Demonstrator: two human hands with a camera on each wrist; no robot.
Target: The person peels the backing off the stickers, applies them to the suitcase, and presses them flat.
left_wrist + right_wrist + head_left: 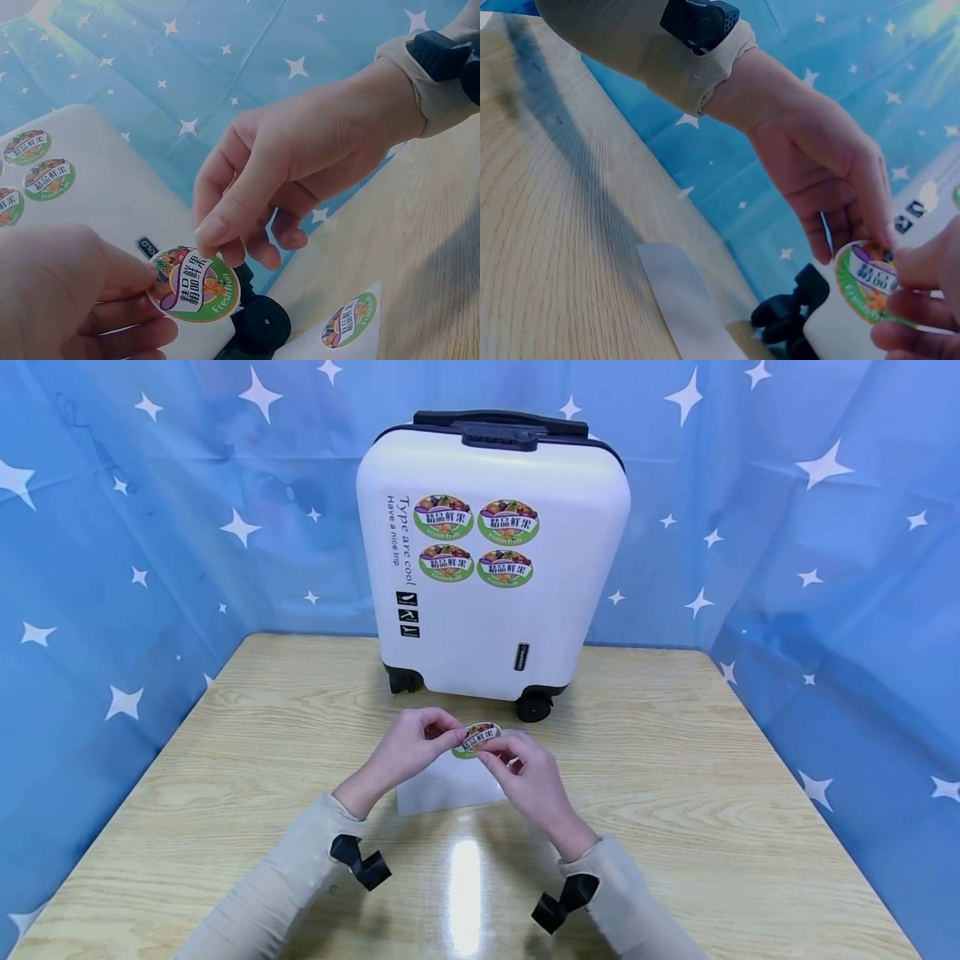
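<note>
An oval fruit sticker point(480, 740), with a green band and coloured fruit, is held up between both hands. My left hand point(408, 747) pinches its left edge between thumb and finger. At its right edge, my right hand point(528, 777) does the same. Seen in the left wrist view, the sticker point(193, 285) faces the camera with its print in full sight. Below the hands a white backing sheet point(442, 789) lies on the table; another such sticker point(349, 320) is on it. Beyond stands a white suitcase point(480, 635) with several matching stickers point(506, 568) in two rows.
The suitcase stands upright on black wheels point(534, 707) at the back of the wooden table point(675, 793). A blue curtain point(750, 527) with white stars hangs behind and at both sides. Each sleeve carries a black wrist mount point(362, 862).
</note>
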